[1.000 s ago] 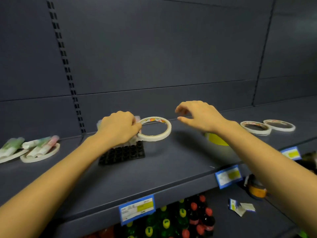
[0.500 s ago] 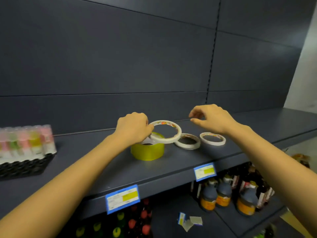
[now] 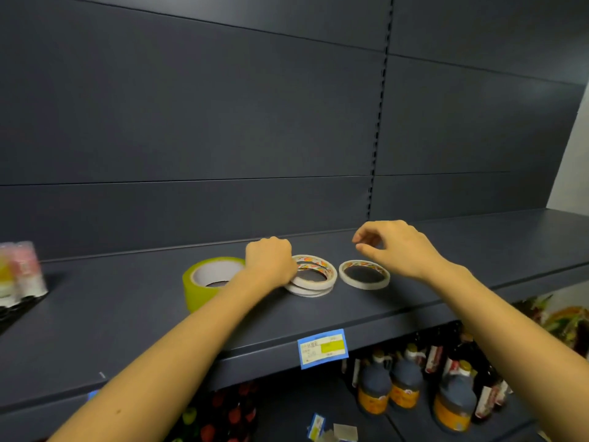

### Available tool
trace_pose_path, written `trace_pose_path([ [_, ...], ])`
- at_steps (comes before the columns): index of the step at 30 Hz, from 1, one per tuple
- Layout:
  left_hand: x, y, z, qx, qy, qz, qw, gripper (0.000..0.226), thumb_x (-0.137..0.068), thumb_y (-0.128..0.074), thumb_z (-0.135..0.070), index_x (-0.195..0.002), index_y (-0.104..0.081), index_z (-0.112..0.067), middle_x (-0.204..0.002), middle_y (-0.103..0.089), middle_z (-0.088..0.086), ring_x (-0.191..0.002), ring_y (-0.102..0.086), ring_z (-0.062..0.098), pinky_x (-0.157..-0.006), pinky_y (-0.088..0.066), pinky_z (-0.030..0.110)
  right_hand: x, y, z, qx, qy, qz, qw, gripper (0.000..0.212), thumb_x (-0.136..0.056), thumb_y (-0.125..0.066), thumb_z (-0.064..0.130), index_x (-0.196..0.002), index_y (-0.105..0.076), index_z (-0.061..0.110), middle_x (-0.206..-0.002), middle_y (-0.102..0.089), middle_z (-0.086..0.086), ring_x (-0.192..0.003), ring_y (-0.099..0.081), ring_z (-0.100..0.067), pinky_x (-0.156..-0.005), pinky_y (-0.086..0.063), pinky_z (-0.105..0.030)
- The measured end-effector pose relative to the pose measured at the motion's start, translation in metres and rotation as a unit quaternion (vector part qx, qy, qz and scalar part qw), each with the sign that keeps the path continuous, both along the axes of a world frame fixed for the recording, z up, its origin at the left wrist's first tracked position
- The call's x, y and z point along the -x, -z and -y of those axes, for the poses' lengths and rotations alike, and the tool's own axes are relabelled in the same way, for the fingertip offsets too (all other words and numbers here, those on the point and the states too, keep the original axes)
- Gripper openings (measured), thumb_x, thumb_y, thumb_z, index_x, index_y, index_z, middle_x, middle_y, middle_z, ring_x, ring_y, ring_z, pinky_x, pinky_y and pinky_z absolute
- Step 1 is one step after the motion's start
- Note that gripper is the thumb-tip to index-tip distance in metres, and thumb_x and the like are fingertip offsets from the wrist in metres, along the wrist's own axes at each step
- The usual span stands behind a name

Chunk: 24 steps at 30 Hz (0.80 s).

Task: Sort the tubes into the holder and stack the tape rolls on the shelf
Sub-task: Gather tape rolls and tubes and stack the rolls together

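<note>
Half a second ago your left hand (image 3: 271, 264) held a thin white tape roll (image 3: 314, 271) in the air over the yellow roll; now that ring lies on a second thin roll (image 3: 307, 290) on the dark shelf (image 3: 127, 314), a two-high stack slightly out of line. Your fingers curl over the top ring's left rim, touching it, though you cannot tell whether they grip it or merely rest there. The view has swung right, and the tubes (image 3: 19, 272) in their black holder (image 3: 16, 309) sit blurred at the shelf's left end. The wide yellow roll (image 3: 207, 283), glossy with a white core, stands just left of the stack. Toward the right end a third flat ring (image 3: 364, 274) with printed inner card lies alone. Your right hand (image 3: 395, 248) hovers above it, empty, fingers loosely bent. The shelf is smooth matte metal; a blue price label (image 3: 322, 348) hangs on its front edge.
</note>
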State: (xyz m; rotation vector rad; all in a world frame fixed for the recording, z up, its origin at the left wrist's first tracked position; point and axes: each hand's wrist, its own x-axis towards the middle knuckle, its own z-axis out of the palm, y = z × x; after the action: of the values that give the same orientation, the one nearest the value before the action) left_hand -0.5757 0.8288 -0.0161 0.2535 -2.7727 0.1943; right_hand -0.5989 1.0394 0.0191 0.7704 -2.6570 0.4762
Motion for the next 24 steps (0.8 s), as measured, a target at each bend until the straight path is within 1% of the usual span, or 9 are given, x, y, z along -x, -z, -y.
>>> trace_pose_path([
  [3, -0.002, 0.002, 0.001, 0.022, -0.006, -0.025, 0.999, 0.032, -0.095, -0.042, -0.034, -0.101, -0.062, -0.010, -0.106, -0.066, 0.011, -0.098, -0.061, 0.029, -0.071, -0.035, 0.030, 0.003, 0.001, 0.011, -0.006, -0.021, 0.000, 1.000, 0.014, -0.089, -0.055, 0.033, -0.100, -0.063, 0.032, -0.095, -0.064, 0.013, -0.090, -0.060, -0.011, -0.080, -0.052, -0.033],
  [5, -0.009, -0.001, 0.007, 0.052, -0.007, -0.064, 0.997, 0.038, -0.096, -0.038, -0.039, -0.102, -0.062, -0.010, -0.106, -0.066, 0.012, -0.099, -0.062, 0.031, -0.077, -0.037, 0.032, 0.004, 0.001, 0.023, -0.007, -0.043, -0.004, 0.999, 0.014, -0.089, -0.055, 0.032, -0.100, -0.063, 0.031, -0.098, -0.066, 0.012, -0.090, -0.060, -0.011, -0.078, -0.050, -0.031],
  [7, -0.020, -0.006, 0.021, 0.070, -0.007, -0.097, 0.993, 0.037, -0.096, -0.037, -0.038, -0.101, -0.060, -0.010, -0.106, -0.067, 0.011, -0.099, -0.061, 0.031, -0.083, -0.036, 0.034, 0.003, -0.001, 0.039, -0.005, -0.068, -0.008, 0.998, 0.014, -0.089, -0.055, 0.031, -0.100, -0.064, 0.031, -0.098, -0.066, 0.012, -0.091, -0.061, -0.012, -0.079, -0.049, -0.031],
  [11, -0.060, -0.014, 0.064, 0.077, -0.020, -0.142, 0.987, 0.032, -0.095, -0.037, -0.036, -0.100, -0.057, -0.011, -0.104, -0.064, 0.007, -0.100, -0.056, 0.027, -0.079, -0.032, 0.034, -0.008, -0.008, 0.087, -0.013, -0.132, -0.012, 0.991, 0.016, -0.090, -0.054, 0.030, -0.102, -0.063, 0.029, -0.101, -0.066, 0.010, -0.095, -0.061, -0.014, -0.084, -0.050, -0.034],
  [14, -0.107, -0.016, 0.107, 0.065, -0.061, -0.155, 0.984, 0.031, -0.094, -0.039, -0.036, -0.100, -0.057, -0.012, -0.103, -0.064, 0.006, -0.100, -0.056, 0.027, -0.078, -0.032, 0.034, -0.027, -0.009, 0.135, -0.022, -0.195, -0.021, 0.980, 0.017, -0.090, -0.055, 0.030, -0.104, -0.063, 0.028, -0.106, -0.065, 0.009, -0.099, -0.060, -0.016, -0.086, -0.049, -0.035],
  [17, -0.167, -0.016, 0.155, 0.042, -0.125, -0.160, 0.978, 0.029, -0.093, -0.042, -0.038, -0.096, -0.058, -0.014, -0.101, -0.066, 0.005, -0.100, -0.058, 0.027, -0.077, -0.035, 0.034, -0.056, -0.011, 0.188, -0.039, -0.255, -0.037, 0.965, 0.019, -0.090, -0.054, 0.032, -0.107, -0.062, 0.028, -0.110, -0.062, 0.008, -0.102, -0.059, -0.017, -0.087, -0.049, -0.037],
  [19, -0.210, -0.013, 0.185, 0.042, -0.167, -0.161, 0.972, 0.027, -0.091, -0.043, -0.039, -0.093, -0.058, -0.016, -0.097, -0.065, 0.004, -0.097, -0.058, 0.028, -0.073, -0.035, 0.033, -0.080, -0.012, 0.223, -0.047, -0.293, -0.049, 0.954, 0.020, -0.090, -0.054, 0.033, -0.108, -0.061, 0.028, -0.111, -0.061, 0.008, -0.103, -0.058, -0.017, -0.087, -0.050, -0.037],
  [20, -0.230, -0.011, 0.198, 0.038, -0.186, -0.158, 0.969, 0.026, -0.090, -0.043, -0.038, -0.093, -0.058, -0.017, -0.096, -0.066, 0.004, -0.096, -0.059, 0.028, -0.074, -0.037, 0.033, -0.092, -0.012, 0.241, -0.052, -0.311, -0.054, 0.947, 0.020, -0.091, -0.053, 0.033, -0.109, -0.060, 0.028, -0.112, -0.061, 0.008, -0.103, -0.058, -0.016, -0.086, -0.049, -0.036],
  [24, -0.310, -0.005, 0.246, 0.040, -0.259, -0.135, 0.956, 0.031, -0.093, -0.043, -0.040, -0.103, -0.059, -0.015, -0.108, -0.065, 0.004, -0.102, -0.057, 0.027, -0.079, -0.037, 0.032, -0.149, -0.008, 0.313, -0.064, -0.368, -0.060, 0.926, 0.024, -0.091, -0.051, 0.033, -0.113, -0.058, 0.028, -0.114, -0.059, 0.008, -0.104, -0.056, -0.017, -0.086, -0.048, -0.036],
])
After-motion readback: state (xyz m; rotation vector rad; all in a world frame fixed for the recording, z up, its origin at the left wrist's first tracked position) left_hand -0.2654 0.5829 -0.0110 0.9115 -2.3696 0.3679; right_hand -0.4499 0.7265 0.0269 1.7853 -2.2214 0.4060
